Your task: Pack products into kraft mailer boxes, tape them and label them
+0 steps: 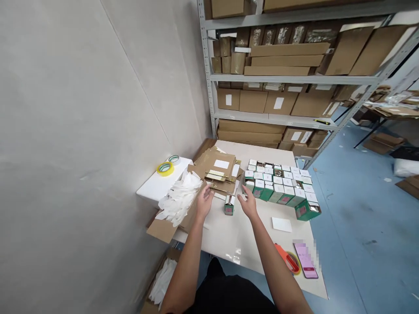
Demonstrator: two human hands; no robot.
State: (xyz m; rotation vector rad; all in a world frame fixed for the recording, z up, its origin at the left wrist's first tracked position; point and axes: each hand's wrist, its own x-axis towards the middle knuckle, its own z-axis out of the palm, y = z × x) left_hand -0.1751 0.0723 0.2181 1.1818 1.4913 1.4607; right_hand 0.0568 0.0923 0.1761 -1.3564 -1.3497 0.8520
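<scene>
Between my two hands a small green-and-white box (229, 208) stands on the table with its top open; neither hand touches it. My left hand (204, 201) is left of the box with its fingers apart, at the near edge of a pile of flat brown cardboard pieces (212, 162). Whether its fingertips touch the pile I cannot tell. To the right of the box my right hand (248, 203) is open, palm turned inward, close to the front left corner of a block of similar green-and-white boxes (278, 190). Some of those have open tops.
A carton of crumpled white material (180, 198) sits at the left, beside yellow tape rolls (165, 168). On the table's right lie a white pad (281, 224), an orange tape dispenser (286, 257) and a phone (306, 260). Metal shelving (278, 117) with cartons rises behind.
</scene>
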